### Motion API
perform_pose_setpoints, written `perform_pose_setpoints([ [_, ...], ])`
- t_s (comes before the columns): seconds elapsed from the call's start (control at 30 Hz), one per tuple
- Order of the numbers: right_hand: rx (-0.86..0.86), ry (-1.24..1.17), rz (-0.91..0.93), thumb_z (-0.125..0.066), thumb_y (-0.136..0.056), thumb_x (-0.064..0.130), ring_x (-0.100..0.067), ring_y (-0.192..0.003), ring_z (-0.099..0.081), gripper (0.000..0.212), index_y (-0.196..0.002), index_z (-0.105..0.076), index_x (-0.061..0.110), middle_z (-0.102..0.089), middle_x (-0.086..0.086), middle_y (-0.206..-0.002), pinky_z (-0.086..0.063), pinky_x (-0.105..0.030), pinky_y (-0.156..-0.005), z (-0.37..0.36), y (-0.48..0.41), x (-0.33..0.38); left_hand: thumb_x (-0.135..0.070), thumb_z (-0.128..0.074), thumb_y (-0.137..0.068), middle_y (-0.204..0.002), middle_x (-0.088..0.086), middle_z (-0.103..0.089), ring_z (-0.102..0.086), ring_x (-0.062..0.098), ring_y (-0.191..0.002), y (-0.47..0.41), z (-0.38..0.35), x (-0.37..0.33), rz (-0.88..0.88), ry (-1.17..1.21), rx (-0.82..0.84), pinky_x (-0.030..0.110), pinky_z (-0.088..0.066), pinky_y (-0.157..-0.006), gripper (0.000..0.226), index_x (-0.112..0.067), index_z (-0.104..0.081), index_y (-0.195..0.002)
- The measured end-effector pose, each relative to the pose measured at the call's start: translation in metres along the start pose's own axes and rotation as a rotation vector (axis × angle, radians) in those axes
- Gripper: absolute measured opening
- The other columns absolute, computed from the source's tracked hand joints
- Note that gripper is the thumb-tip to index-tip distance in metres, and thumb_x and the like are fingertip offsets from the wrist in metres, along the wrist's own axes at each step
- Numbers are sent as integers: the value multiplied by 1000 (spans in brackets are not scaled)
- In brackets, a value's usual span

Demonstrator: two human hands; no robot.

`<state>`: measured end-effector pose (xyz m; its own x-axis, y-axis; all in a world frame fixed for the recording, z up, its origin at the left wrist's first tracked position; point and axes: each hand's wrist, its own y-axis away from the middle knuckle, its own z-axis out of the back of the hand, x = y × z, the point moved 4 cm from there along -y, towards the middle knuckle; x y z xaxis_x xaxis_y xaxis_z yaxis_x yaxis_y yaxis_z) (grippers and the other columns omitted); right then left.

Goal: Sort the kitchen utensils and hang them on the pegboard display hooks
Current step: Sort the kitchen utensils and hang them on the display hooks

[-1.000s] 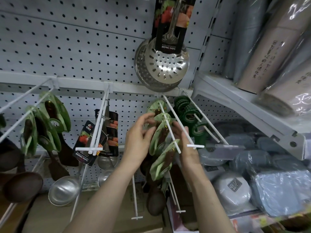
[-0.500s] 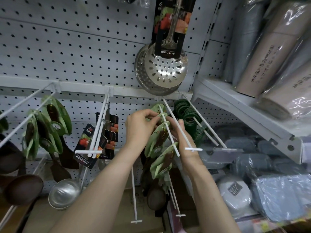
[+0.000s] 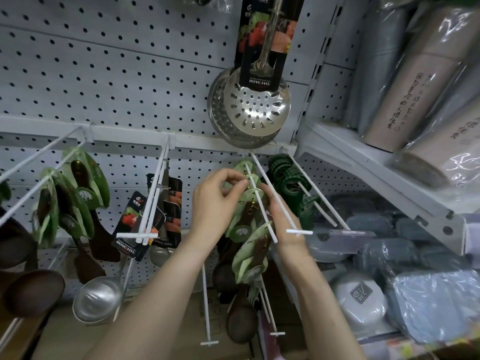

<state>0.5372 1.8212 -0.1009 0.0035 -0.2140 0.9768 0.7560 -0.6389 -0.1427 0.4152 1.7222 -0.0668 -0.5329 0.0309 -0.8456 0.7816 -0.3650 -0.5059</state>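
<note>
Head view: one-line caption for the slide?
Left hand and right hand grip green-carded spoons on a white hook beneath a steel skimmer.

White hook rods [image 3: 298, 232] and crowded green-carded spoons [image 3: 240, 232] narrow the gap, with steel skimmers [image 3: 255, 113] hanging overhead.

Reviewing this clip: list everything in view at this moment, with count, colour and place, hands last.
pegboard: one, white, back wall.
skimmers: two, steel with black cards, hanging top centre.
carded spoons: several, dark wood in green cards, on the middle hook.
carded utensils: several, dark wood in green cards, left hooks.
ladles: two bowls showing, steel, black cards, centre-left hook.
dark green items: a stack, right hook; kind unclear.
wrapped containers: several, grey, lower right.
wrapped cylinders: several, beige, upper right shelf.
left hand: pinches a green card at the middle hook.
right hand: at the same cards, fingertips hidden.
</note>
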Motion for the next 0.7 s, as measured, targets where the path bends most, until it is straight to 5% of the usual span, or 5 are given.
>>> perform_pose_setpoints([
  [0.17,27,-28,82,-39,-95,54,-5,-129,-51,46,-135,-56,38,-60,10,-135,-36,-44,-115,-2,3,14,-17,-68,-87,-92,-21,-71,-66,-3,-84,11,-1,1,16,81,147,17,-53,-79,19,-35,-70,-92],
  [0.43,23,-27,72,-39,-92,54,2,-125,-52,47,-133,-58,41,-62,17,-131,-38,-40,-114,1,5,13,-11,-67,-87,-90,-18,-71,-66,1,-85,13,-5,10,49,67,150,27,-55,-85,27,-38,-69,-91],
  [0.7,63,-40,44,-40,-87,69,-5,-128,-52,46,-131,-50,59,-58,18,-135,-42,-46,-110,-2,14,10,-4,-63,-88,-108,-17,-68,-63,-6,-98,27,2,10,68,106,103,13,-49,-88,37,-33,-66,-110],
])
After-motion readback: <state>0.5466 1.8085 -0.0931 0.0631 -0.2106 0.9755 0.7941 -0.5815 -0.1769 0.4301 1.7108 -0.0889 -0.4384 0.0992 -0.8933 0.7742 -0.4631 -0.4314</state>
